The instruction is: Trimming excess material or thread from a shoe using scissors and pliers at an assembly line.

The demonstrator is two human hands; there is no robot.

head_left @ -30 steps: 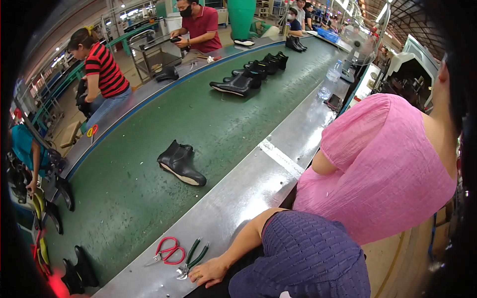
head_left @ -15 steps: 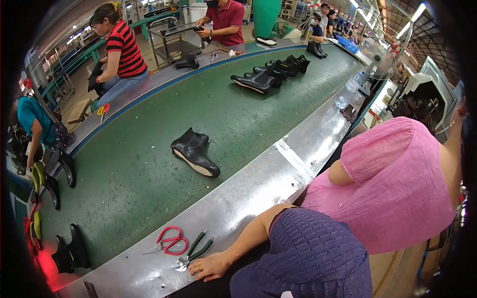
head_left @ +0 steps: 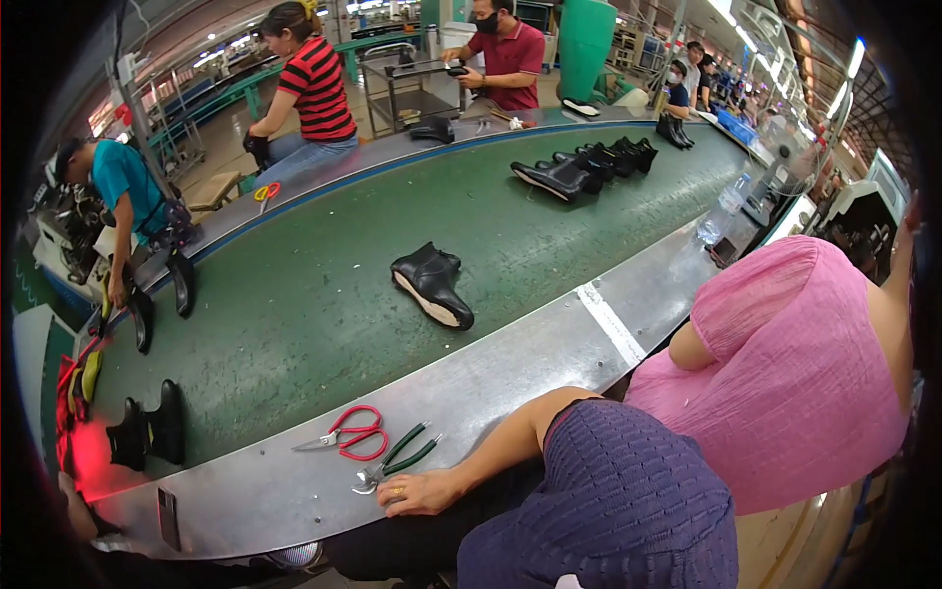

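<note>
My right hand (head_left: pixel 420 492) lies palm down on the metal edge of the bench, fingers stretched out and holding nothing. Its forearm comes from a purple knit sleeve. Close by the fingertips are pliers with dark green handles (head_left: pixel 399 467). Just beyond them rests a pair of scissors with red handles (head_left: pixel 360 432), its blades pointing left. A single black ankle boot (head_left: pixel 432 280) with a pale sole edge lies on its side on the green belt (head_left: pixel 304 324), ahead of that hand. My left hand does not show.
A neighbour in pink (head_left: pixel 785 383) sits close on my right. Several black boots (head_left: pixel 579 172) lie at the belt's far end. A dark pair (head_left: pixel 147 427) stands near left, by a phone (head_left: pixel 169 520) on the metal ledge. Co-workers sit across the belt; a teal-shirted one (head_left: pixel 128 187) handles boots.
The view has swung left, so most things sit farther right in it. More of the teal-shirted co-worker and the phone now show. My right hand stays in place by the pliers.
</note>
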